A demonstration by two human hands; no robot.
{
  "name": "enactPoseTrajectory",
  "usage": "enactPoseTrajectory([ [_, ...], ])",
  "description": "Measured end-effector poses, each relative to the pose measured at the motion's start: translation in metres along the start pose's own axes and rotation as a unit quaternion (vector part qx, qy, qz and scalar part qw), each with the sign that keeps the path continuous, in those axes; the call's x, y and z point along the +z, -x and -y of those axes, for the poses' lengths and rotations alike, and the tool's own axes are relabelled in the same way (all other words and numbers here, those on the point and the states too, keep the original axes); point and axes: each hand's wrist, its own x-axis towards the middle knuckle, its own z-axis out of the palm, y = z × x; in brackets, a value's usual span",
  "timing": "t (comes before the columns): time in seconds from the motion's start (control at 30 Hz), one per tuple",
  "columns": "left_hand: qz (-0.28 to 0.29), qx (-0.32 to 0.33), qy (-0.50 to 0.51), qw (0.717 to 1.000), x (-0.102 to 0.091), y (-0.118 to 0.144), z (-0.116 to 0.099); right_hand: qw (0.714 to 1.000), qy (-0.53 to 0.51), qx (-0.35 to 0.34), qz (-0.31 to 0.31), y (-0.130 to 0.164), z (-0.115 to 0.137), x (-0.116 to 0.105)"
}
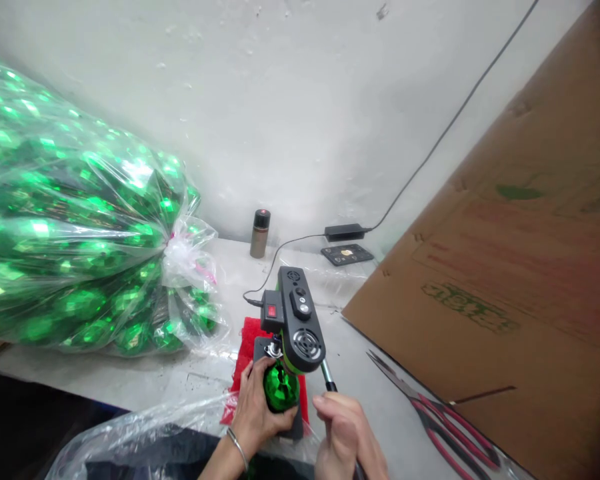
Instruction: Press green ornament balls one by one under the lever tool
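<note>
White wall and a pale bench [145,383] frame the work, with a big clear bag [75,233] of green baubles lying at the left and a brown carton [500,267] leaning in from the right. At the bench's near edge stands a small black press [295,320] on a red mat [247,353], its cable [275,257] running back to an adapter [345,232] by the wall. The left hand [257,410] is wrapped around a green ball [280,387], holding it up under the press head, where a small silver cap seems to sit at the ball's top. The right hand [343,433] is clenched round the lever [327,377] that slopes down from the machine's right side. To do this step well, I judge the ball should be kept square beneath the head with its neck centred, the fingers low on its sides and away from the top, and the lever drawn in one even stroke, not jerked, since a thin bauble would likely crack under a skewed load. Red-handled scissors [440,413] lie well to the right, a grey can [260,233] stands near the wall, and a dark flat device [347,254] lies beside the adapter; more clear plastic [145,433] lies just left of the left wrist.
</note>
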Motion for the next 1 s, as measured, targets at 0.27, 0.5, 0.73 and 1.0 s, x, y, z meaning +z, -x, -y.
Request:
enactPoseTrajectory([
  [0.27, -0.001, -0.01, -0.004, 1.0, 0.004, 0.0, 0.001, 1.0, 0.001, 0.008, -0.001, 0.002, -0.002, 0.0],
  [0.5, 0.019, -0.032, 0.008, 0.999, 0.002, -0.003, -0.001, 0.999, -0.017, -0.03, 0.001, 0.0, -0.008, 0.001],
  [0.73, 0.02, -0.029, 0.017, 0.999, 0.0, -0.005, 0.0, 0.999, -0.015, -0.047, 0.01, -0.001, -0.01, 0.001],
  [1.0, 0.014, -0.023, 0.023, 0.999, 0.0, -0.005, 0.001, 0.996, 0.0, -0.085, 0.034, 0.03, -0.034, -0.006],
])
